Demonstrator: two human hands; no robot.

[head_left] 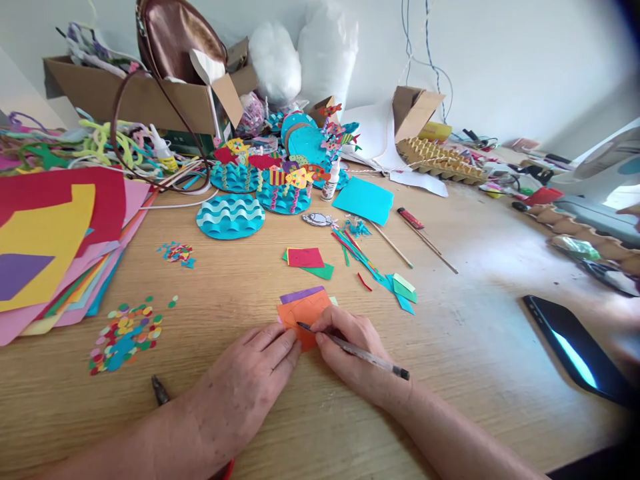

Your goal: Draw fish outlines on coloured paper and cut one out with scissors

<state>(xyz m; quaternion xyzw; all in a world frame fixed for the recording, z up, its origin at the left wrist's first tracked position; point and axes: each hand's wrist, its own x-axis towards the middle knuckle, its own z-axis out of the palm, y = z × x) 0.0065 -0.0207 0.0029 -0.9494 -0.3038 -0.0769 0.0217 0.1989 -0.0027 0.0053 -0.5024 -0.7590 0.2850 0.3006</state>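
My right hand (pixel 353 353) grips a clear pen (pixel 360 353) with its dark tip resting on an orange piece of paper (pixel 305 312) near the table's front middle. A purple strip (pixel 301 294) lies just behind the orange piece. My left hand (pixel 250 383) lies flat on the wooden table (pixel 475 267), fingertips pressing the orange paper's near left edge. Pencilled lines show faintly on the orange paper.
Coloured paper sheets (pixel 55 240) are stacked at left, confetti dots (pixel 125 333) in front of them. Blue wave discs with paper fish (pixel 230 217) stand behind. A red and green square (pixel 307 260), paper strips (pixel 365 260), sticks, a glue bottle (pixel 330 181), a phone (pixel 575 350), cardboard boxes at the back.
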